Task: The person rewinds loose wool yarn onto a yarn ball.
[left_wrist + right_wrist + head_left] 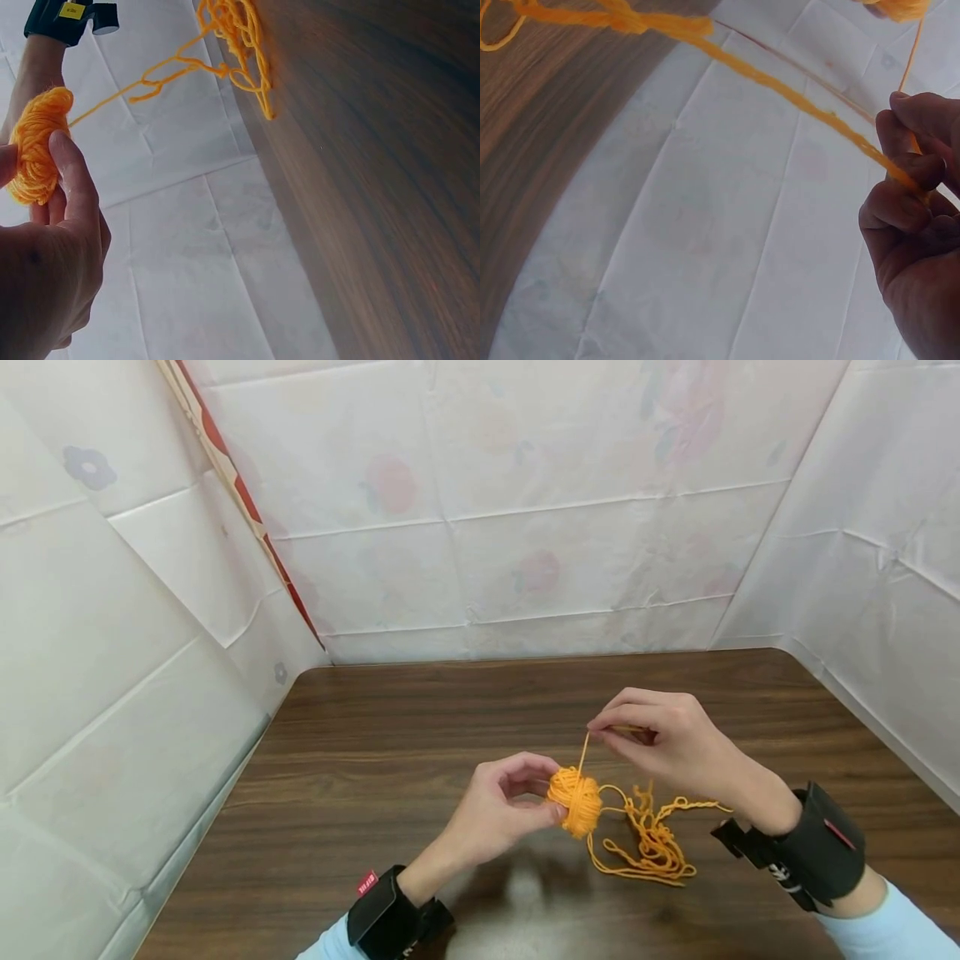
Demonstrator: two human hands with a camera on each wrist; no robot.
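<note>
**Two hands on a ball of orange yarn above a dark wooden table**

The person's left hand (501,806) holds a small ball of orange yarn (575,801) just above the table (360,777), near its middle. The thumb and fingers (71,180) curl round the ball's left side, pinching it; the left wrist view shows the thumb lying across the wound strands.

The right hand (667,739) is raised a little higher, to the right of the ball and slightly farther from the person. Its fingertips (907,169) are drawn narrowly together and pinch a strand of yarn (582,752) that runs taut from the top of the ball up to the pinch. In the right wrist view the strand passes between thumb and forefinger and carries on away from the hand toward the table.

A loose tangle of yarn (652,847) lies on the table just right of the ball and below the right hand, in loops and kinked lengths. One strand leads from this heap up toward the ball.

Both wrists wear black straps (821,852) over light blue sleeves (892,927). White sheeting (525,527) with faded flower prints walls the table in on three sides.
</note>
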